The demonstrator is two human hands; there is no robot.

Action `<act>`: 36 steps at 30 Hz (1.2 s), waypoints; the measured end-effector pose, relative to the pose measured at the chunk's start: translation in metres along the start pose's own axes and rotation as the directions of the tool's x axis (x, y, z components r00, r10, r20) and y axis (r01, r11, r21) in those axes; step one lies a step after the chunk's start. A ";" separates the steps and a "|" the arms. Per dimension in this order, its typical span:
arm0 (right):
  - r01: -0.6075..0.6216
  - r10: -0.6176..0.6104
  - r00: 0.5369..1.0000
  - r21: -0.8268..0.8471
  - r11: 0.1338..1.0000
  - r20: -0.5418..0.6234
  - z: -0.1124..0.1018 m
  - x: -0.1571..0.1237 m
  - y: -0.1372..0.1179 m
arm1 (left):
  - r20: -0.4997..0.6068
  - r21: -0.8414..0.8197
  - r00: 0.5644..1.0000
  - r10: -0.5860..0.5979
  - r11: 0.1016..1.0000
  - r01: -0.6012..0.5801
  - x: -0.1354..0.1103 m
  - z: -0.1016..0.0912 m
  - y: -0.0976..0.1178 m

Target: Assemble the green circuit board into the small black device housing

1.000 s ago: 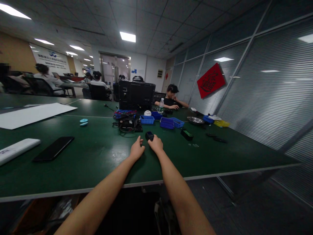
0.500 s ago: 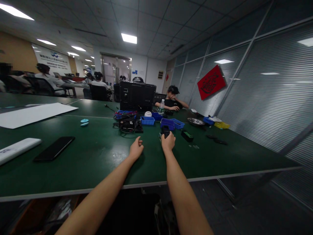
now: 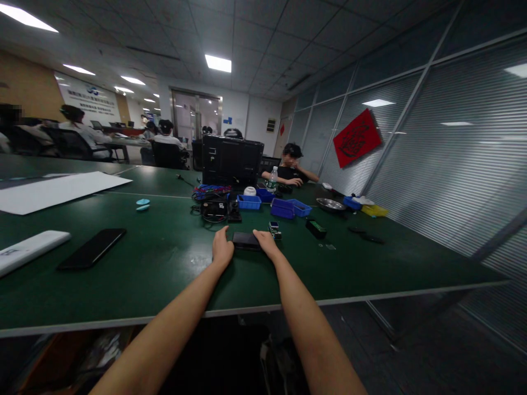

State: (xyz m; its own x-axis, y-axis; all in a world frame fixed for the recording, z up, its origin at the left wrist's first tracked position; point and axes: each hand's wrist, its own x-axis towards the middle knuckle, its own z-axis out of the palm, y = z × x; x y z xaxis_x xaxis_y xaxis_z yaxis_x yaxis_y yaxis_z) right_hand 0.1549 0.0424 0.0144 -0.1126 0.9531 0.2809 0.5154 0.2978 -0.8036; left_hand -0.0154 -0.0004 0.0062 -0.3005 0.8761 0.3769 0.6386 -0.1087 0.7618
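Observation:
A flat black rectangular piece [image 3: 247,241], like a small panel or cover, is held level just above or on the green table, in front of me. My right hand [image 3: 265,243] is closed on its right end, thumb along the near top. At its left end my left hand [image 3: 223,248] is closed against the edge, with most fingers hidden behind the hand. Just beyond my right hand stands a small circuit-board device [image 3: 274,230] with a little screen. Farther right lies a black case [image 3: 315,228] with a green inside.
Blue trays [image 3: 282,208], a black box with cables [image 3: 214,209], a baseball [image 3: 249,191] and a monitor [image 3: 233,160] stand ahead. A black phone [image 3: 93,248] and a white bar [image 3: 33,249] lie left. A metal bowl [image 3: 330,204] is right. A person [image 3: 291,167] sits across.
My right hand has moved left and nearer, bringing the black piece away from the circuit-board device, which now shows on the table. My left hand has shifted slightly left and met the piece.

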 end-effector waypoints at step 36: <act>-0.444 0.191 0.777 -0.307 0.841 -0.600 -0.047 -0.005 0.011 | 0.199 -0.009 0.975 0.103 0.995 -0.103 0.001 0.004 -0.002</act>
State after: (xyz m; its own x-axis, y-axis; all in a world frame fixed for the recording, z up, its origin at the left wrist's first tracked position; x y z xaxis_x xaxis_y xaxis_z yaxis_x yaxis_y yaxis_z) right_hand 0.2015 0.0379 0.0287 0.5207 0.7648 0.3793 0.7448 -0.1897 -0.6398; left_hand -0.0140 0.0028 0.0026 -0.0862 0.9363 0.3405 0.6600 -0.2024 0.7235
